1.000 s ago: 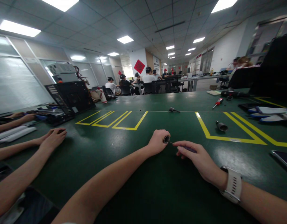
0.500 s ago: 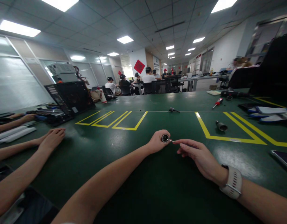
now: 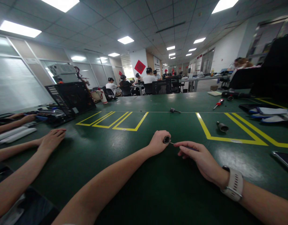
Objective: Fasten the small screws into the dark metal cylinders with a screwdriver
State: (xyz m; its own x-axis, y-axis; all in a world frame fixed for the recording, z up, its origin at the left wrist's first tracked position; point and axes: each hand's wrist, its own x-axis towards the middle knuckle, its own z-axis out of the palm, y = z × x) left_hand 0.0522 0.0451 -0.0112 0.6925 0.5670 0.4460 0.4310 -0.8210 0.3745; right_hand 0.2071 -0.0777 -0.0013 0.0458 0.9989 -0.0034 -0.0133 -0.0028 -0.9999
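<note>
Work seems unfinished: the left hand [image 3: 158, 142] wraps a hollow cylinder [image 3: 166, 140], the right hand [image 3: 196, 155] pinching a slim tool [image 3: 172, 143] by its mouth.

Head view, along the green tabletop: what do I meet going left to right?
White tubes, a co-worker's hands, left hand, the hollow metal part it holds, right hand, loose metal part, blue-and-white gloves.

wearer's hands [image 3: 158, 142] [image 3: 196, 153]: two; hollow cylindrical parts [image 3: 166, 140] [image 3: 222, 127]: two; thin tool [image 3: 192, 148]: one; red screwdriver [image 3: 219, 102]: one; wristwatch [image 3: 234, 183]: one.
</note>
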